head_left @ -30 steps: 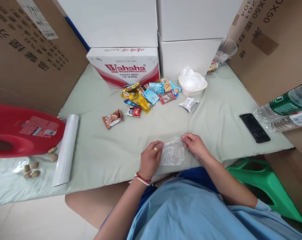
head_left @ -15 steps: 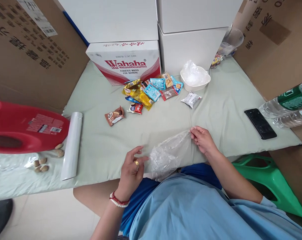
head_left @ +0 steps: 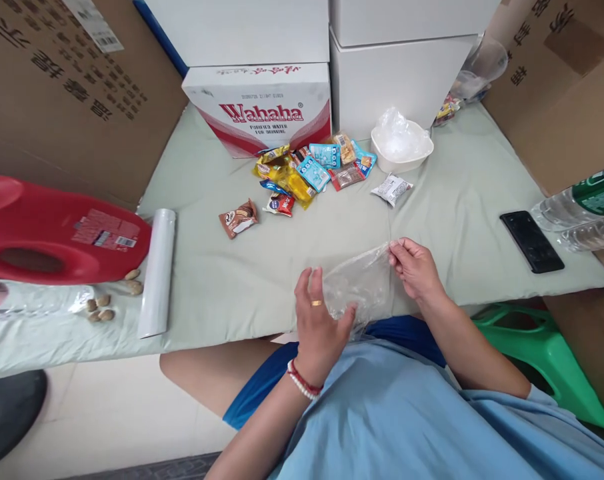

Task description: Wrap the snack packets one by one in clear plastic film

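Observation:
A clear plastic bag hangs at the table's front edge, its lower part crumpled over my lap. At its upper right corner, my right hand pinches the film between thumb and fingers. My left hand, with a ring and a red-and-white bracelet, is open beside the bag's left side, thumb and fingers apart; I cannot tell whether it touches the film. Beyond the hands lie a pile of wrapped snacks, a brown snack packet and a white packet.
A white bowl with crumpled clear plastic stands before white boxes. Left are a Wahaha carton, a red jug, a white roll and several nuts. A phone and bottles lie right, above a green stool.
My left hand has moved right, closer to the bag, with its fingers now raised and spread. My right hand keeps its pinch on the bag's corner. The view has shifted slightly.

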A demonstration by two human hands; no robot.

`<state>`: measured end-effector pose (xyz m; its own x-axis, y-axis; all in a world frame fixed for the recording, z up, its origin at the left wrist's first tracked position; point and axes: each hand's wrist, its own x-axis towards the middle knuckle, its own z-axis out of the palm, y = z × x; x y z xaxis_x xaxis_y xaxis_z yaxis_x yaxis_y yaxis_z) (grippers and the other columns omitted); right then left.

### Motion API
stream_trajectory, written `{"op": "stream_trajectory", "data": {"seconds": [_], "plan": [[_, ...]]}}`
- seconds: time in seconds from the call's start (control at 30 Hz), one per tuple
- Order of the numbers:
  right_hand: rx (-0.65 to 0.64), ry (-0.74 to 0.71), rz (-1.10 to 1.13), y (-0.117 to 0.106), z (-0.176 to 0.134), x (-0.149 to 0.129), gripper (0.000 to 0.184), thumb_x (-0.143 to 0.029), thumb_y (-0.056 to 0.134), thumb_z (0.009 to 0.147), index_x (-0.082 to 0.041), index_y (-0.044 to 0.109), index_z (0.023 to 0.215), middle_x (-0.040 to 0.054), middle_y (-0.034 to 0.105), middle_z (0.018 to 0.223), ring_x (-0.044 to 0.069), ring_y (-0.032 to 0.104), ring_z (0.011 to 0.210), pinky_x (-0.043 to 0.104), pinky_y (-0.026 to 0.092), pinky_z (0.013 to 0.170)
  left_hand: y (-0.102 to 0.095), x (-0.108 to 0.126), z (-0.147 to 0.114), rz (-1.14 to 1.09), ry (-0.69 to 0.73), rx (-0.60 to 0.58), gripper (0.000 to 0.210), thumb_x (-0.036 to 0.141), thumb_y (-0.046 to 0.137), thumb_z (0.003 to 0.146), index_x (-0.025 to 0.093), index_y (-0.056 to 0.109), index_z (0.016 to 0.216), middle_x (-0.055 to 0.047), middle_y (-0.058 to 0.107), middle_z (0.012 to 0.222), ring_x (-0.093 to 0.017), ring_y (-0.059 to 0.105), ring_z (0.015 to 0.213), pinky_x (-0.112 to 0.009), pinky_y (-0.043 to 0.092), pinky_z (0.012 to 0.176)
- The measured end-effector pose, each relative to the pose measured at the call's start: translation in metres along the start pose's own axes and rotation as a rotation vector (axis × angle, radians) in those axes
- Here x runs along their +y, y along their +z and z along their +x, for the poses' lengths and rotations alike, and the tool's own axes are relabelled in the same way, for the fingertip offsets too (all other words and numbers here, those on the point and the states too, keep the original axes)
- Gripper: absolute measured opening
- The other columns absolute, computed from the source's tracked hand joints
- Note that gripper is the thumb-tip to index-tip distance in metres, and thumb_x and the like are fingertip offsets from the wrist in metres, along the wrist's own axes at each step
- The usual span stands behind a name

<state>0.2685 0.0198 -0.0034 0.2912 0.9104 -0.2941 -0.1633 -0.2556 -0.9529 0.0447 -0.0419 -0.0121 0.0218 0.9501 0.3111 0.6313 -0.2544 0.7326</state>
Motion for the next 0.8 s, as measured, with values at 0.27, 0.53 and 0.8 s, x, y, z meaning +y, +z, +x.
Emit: {"op": "stream_trajectory", "data": {"seconds": [0.27, 0.53, 0.8], "plan": [[-0.093, -0.237, 0.003, -0.016, -0.018, -0.036, 0.04, -0.062, 0.082, 0.083, -0.023, 0.073, 0.086, 0.0047, 0.072, 0.096, 0.017, 0.067, 0.082, 0.03, 0.061, 0.071, -0.008, -0.039, 0.013, -0.382, -0.453, -0.112, 0.03, 0.031, 0.062, 0.095, 0.021, 0.057, 0.122, -0.011, 0.071, 0.116, -0.023, 0.072, 0.106, -0.038, 0.061, 0.09], [-0.405, -0.254, -0.096, 0.016, -0.044, -0.059, 0.041, -0.058, 0.069, 0.098, -0.019, 0.071, 0.085, 0.0031, 0.071, 0.072, 0.013, 0.065, 0.059, 0.024, 0.054, 0.053, 0.006, 0.019, 0.02, 0.024, 0.099, 0.085, 0.095, 0.052, 0.083, 0.084, 0.021, 0.032, 0.159, -0.023, 0.043, 0.157, -0.041, 0.038, 0.152, -0.064, 0.033, 0.124], [-0.414, -0.301, -0.204, 0.001, -0.056, -0.091, 0.036, -0.056, 0.073, 0.096, -0.021, 0.073, 0.088, -0.0023, 0.065, 0.061, 0.006, 0.046, 0.038, 0.02, 0.036, 0.038, 0.01, 0.004, 0.057, -0.017, -0.062, 0.077, 0.016, 0.019, 0.059, 0.09, 0.02, 0.068, 0.102, -0.008, 0.068, 0.106, -0.024, 0.067, 0.101, -0.041, 0.055, 0.093]]}}
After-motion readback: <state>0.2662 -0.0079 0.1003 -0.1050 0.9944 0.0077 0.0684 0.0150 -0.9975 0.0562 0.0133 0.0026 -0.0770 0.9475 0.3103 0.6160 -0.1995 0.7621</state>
